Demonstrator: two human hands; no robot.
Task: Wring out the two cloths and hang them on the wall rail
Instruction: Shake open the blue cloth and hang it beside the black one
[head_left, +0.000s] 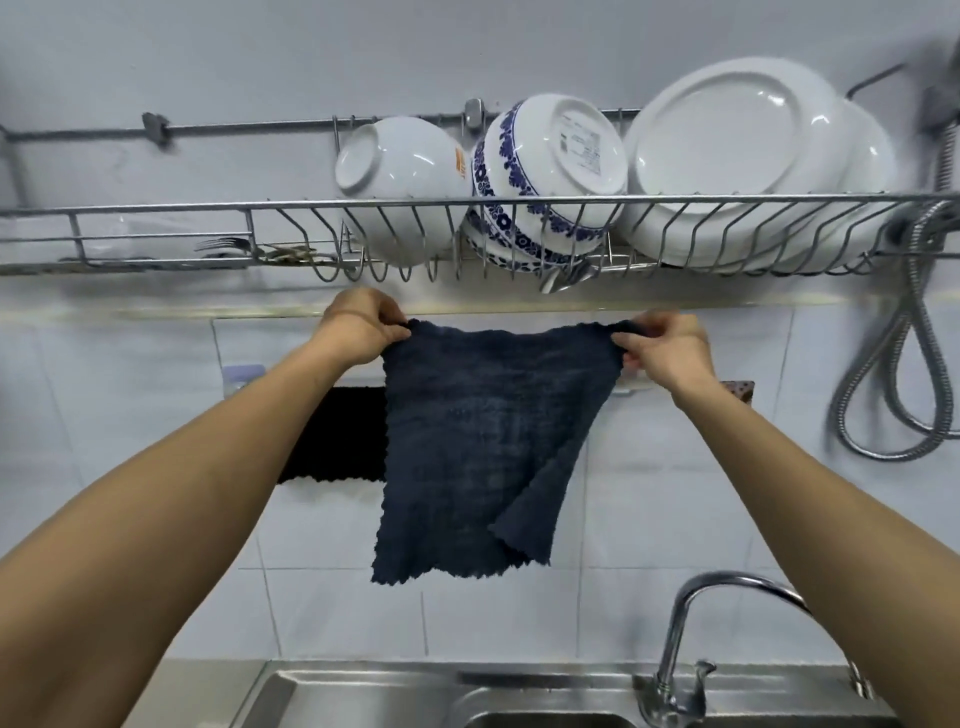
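Hanging is the step: my left hand (358, 325) and right hand (660, 345) each pinch a top corner of the dark blue fluffy cloth (483, 441), which needs draping over the wall rail (631, 388) at three o'clock of the hung black cloth (337, 434).

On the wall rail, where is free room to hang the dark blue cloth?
The wall rail looks bare from the black cloth rightward to the right hand, behind the dark blue cloth. The left part is taken by the black cloth.

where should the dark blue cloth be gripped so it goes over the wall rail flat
By its two top corners, from the outer sides, as the left hand and right hand pinch the dark blue cloth now. Its top edge is stretched level and the rest hangs free, ready to drape over the rail.
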